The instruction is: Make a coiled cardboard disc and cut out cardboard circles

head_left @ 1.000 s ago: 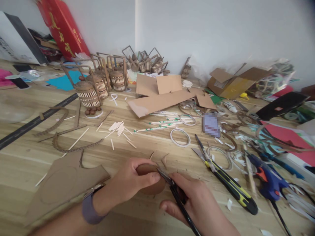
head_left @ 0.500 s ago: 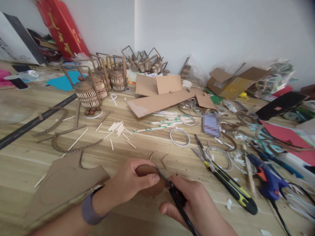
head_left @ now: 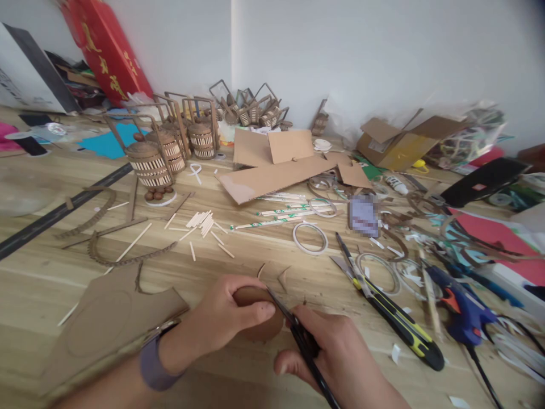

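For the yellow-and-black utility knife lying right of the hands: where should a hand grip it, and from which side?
Probably the utility knife by its thick yellow-black handle, from the near right: the blade tip points up-left, and the right hand is closest.

two hands (head_left: 225,321), one scissors (head_left: 298,335), one cardboard disc (head_left: 259,315)

A round brown cardboard disc (head_left: 259,318) meets black-bladed scissors (head_left: 298,341). At three o'clock lie a yellow-and-black utility knife (head_left: 400,329) and a blue glue gun with an orange trigger (head_left: 462,309). At eleven o'clock stand brown-and-cream striped baskets (head_left: 149,162), a red box with gold characters (head_left: 106,51) beyond.
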`<state>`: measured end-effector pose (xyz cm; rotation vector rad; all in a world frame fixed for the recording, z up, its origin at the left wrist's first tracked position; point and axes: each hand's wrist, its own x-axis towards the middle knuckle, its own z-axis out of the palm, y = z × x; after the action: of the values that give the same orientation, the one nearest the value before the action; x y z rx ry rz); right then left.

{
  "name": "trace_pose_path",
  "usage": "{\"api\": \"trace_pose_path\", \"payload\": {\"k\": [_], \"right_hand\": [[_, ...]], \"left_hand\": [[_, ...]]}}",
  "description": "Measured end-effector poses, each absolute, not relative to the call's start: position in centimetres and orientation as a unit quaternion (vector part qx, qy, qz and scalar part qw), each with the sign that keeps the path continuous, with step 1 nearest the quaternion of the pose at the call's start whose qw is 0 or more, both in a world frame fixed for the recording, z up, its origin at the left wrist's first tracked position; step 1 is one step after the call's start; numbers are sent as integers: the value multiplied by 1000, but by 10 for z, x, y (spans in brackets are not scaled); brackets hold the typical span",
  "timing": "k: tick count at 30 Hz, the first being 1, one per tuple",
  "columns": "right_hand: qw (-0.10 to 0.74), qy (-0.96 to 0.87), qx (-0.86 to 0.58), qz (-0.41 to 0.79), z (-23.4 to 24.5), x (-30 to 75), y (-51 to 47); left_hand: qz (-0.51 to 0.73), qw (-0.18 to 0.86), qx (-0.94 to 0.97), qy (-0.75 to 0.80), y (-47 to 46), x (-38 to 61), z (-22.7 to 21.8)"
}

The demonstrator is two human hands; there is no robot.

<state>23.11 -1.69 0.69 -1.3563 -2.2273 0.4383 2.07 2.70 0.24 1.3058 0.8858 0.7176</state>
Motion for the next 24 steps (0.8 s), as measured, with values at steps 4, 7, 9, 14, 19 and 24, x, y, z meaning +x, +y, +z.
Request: {"api": "trace_pose_path", "payload": {"k": [4,7,9,14,19,24], "right_hand": [[237,-781,-520,251,-1,232,-20],[268,-736,-546,298,-1,230,-21],[299,-692,-584,301,4,227,-21],[335,-629,-651,261,16,223,-18],[358,-625,-648,247,18,220,-17],[363,-633,-645,225,15,222,-16]], "left_hand": [[316,638,578,398,30,23,11],[322,617,551,461,30,25,13],[340,601,514,509,30,27,14],[376,543,475,581,38,24,17],[382,391,562,621,62,8,11],[430,149,634,625,66,7,-3]]}}
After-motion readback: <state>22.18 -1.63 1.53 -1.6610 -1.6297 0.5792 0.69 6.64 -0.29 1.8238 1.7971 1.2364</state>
